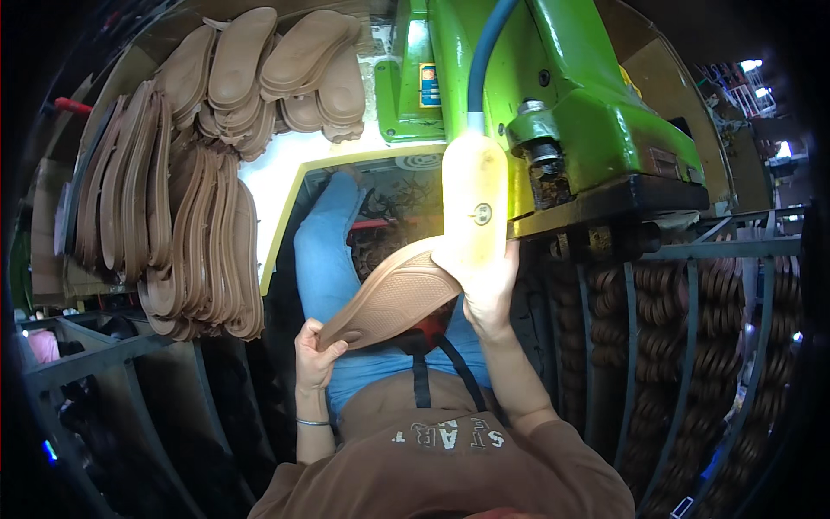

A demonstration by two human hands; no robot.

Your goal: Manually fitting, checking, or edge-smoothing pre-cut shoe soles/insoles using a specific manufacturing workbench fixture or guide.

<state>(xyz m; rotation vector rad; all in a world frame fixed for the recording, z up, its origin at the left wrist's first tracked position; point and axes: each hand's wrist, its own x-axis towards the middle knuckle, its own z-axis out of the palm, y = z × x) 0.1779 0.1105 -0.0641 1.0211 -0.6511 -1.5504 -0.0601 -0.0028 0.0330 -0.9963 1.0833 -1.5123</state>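
Head view: brown sole [391, 301] tilted between the hands, on the near side of the green machine [566, 95], left end nearer.
Left hand [316, 355]: closed on the sole's near left end.
Right hand [491, 301]: at the sole's far right end; partly hidden by the lit yellow lamp [475, 177], closure cannot be told.
Stacked soles [207, 246]: left of the machine.

Tan, diamond-textured sole [393, 298]; green machine [588, 104]
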